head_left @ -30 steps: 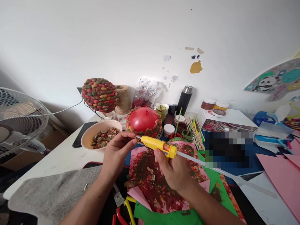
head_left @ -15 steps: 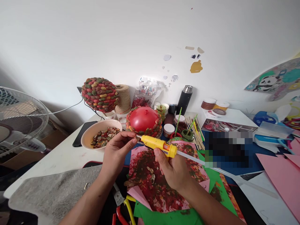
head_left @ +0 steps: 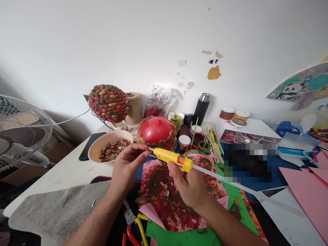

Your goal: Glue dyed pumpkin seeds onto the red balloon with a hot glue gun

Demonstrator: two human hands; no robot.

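My right hand point(head_left: 188, 182) is wrapped round a yellow glue gun point(head_left: 170, 158) with a long clear glue stick out of its back. Its nozzle points left and meets a small piece, apparently a shell, pinched in my left hand point(head_left: 129, 164); the fingertips largely cover that piece. Just behind the nozzle sits a red balloon point(head_left: 156, 130), with coloured shells around its lower part. A bowl point(head_left: 94, 150) of painted shell pieces stands left of the balloon. Beneath my hands lies paint-stained pink paper point(head_left: 179, 212), with a few plain shells on it.
A shell-covered ball point(head_left: 109, 103), a twine spool point(head_left: 134, 108) and a black flask point(head_left: 201, 110) stand at the back. Paint jars point(head_left: 183, 142) and sticks are right of the balloon. Pliers point(head_left: 130, 218) and a grey cloth point(head_left: 56, 212) lie in front; a fan point(head_left: 23, 133) is far left.
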